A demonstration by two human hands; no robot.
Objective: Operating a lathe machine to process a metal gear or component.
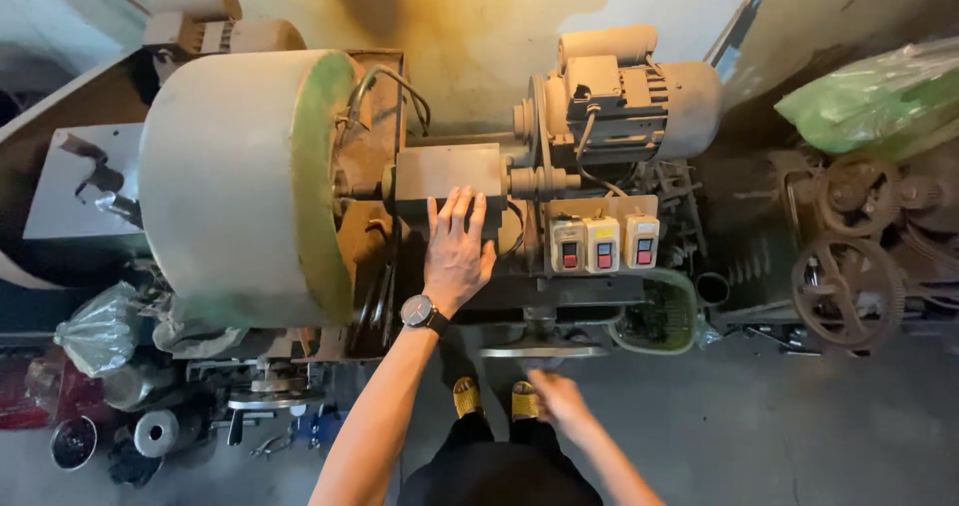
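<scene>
Machine housing, a dusty grey box at the middle of the old machine, lies under my left hand; the palm rests flat on its near edge with the fingers spread and pointing away from me, closed on nothing. A dark wristwatch sits on that wrist. My right hand hangs lower and nearer, above the floor and just beside a flat metal plate that juts from the machine's base; it is blurred, so I cannot tell whether it is open or closed. The two hands are well apart.

Just right of the housing, three switch boxes with red buttons stand in a row, and an electric motor sits beyond them. A green basket is below the switches. To the left, a big pale drum with a green rim fills the machine's side. Far right there are rusty gear wheels and a green plastic bag. My yellow shoes stand on the concrete floor near the base.
</scene>
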